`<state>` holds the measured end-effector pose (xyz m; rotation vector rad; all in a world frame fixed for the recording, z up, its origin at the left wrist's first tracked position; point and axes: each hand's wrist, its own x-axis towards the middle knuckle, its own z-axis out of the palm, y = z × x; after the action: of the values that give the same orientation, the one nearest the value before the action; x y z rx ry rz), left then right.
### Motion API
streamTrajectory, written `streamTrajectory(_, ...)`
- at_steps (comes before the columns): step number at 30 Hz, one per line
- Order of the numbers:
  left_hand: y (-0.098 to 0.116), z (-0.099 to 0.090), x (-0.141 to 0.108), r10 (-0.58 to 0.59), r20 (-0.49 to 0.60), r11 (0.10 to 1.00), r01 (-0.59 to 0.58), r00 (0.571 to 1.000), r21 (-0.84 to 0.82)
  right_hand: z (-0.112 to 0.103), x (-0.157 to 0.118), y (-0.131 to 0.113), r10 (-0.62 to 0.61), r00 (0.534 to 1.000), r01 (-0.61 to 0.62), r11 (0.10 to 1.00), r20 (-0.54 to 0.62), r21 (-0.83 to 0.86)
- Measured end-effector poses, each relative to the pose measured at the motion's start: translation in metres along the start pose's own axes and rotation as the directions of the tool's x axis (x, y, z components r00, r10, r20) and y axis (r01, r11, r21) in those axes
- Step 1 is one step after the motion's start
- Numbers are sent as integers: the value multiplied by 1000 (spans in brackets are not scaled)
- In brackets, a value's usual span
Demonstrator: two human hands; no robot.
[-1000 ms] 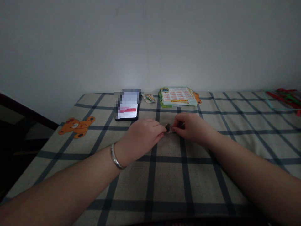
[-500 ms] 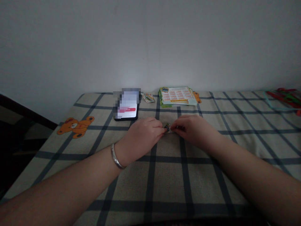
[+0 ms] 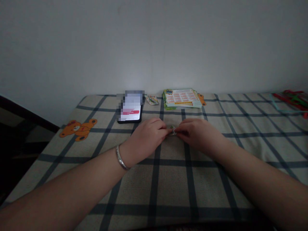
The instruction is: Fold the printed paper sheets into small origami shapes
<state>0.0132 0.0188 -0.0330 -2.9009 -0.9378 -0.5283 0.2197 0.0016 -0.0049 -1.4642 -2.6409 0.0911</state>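
Observation:
Between my two hands is a small folded piece of printed paper (image 3: 173, 130), pale with dark and greenish marks, close to the checked cloth. My left hand (image 3: 151, 133), with a silver bangle at the wrist, pinches its left side. On the opposite side, the fingertips of my right hand (image 3: 194, 130) are closed on the paper too. My fingers cover much of it, so its full shape is hidden.
A lit phone (image 3: 131, 109) lies beyond my left hand. Beside it is a small folded paper piece (image 3: 152, 100), then a stack of printed sheets (image 3: 181, 98) near the wall (image 3: 154, 48). Red and green items (image 3: 292, 99) lie at the far right.
The paper between my fingertips has changed shape a little and looks more compact. My left fingertips have shifted slightly to the right, closer to my right hand.

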Motion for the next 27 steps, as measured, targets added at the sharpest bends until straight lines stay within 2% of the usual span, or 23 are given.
streamTrajectory(5,1,-2,0,-22,5,998,22,1000,-55,0,1,2,37,999,-36,998,-15,59)
streamTrajectory(10,4,1,1,-28,14,999,27,1000,22,-2,0,-2,72,997,-72,996,-5,50)
streamTrajectory(20,1,7,3,-1,-6,1000,1,1000,25,-1,1,-5,25,999,-24,999,21,-48)
streamTrajectory(24,0,4,2,-35,0,998,35,999,-55,-3,2,-3,52,998,-51,999,34,-15)
streamTrajectory(27,-1,2,1,-58,-42,991,52,997,-127,-4,3,0,73,997,-74,996,29,45)
